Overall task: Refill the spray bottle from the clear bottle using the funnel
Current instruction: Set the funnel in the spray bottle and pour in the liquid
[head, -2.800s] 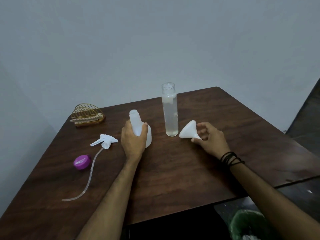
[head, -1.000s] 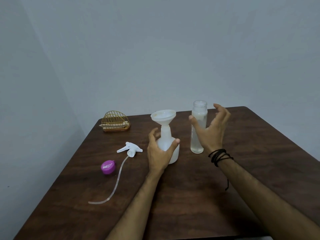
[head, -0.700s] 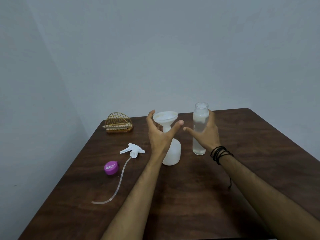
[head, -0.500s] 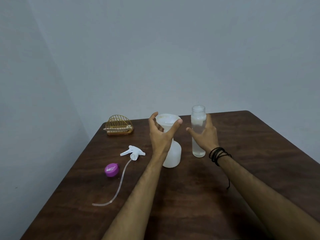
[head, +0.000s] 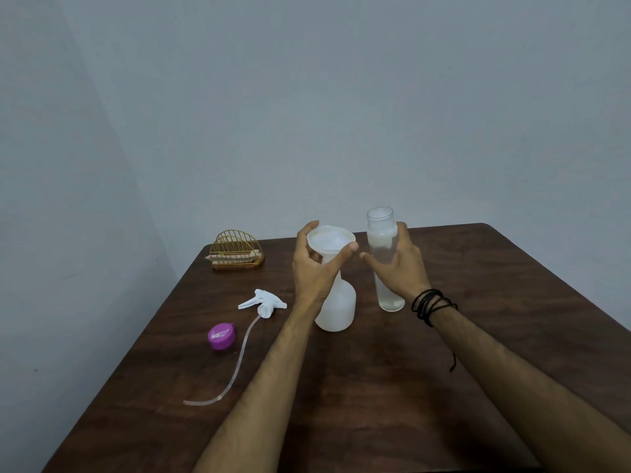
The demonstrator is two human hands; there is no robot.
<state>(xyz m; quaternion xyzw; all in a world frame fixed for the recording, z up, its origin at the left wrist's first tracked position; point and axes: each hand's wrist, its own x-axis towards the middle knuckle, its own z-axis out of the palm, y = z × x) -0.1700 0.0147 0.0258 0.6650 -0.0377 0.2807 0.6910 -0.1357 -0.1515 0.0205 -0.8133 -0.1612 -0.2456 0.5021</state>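
I see left hand point(head: 316, 273) gripping funnel point(head: 330, 241) rim, funnel seated in spray bottle point(head: 336, 310) neck. Right hand point(head: 397, 268) wraps fingers round clear bottle point(head: 384, 254), upright on table point(head: 375, 387).

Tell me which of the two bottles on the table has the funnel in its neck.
The white spray bottle, the opaque one on the left, carries the funnel. The clear bottle beside it has a bare open mouth and liquid inside.
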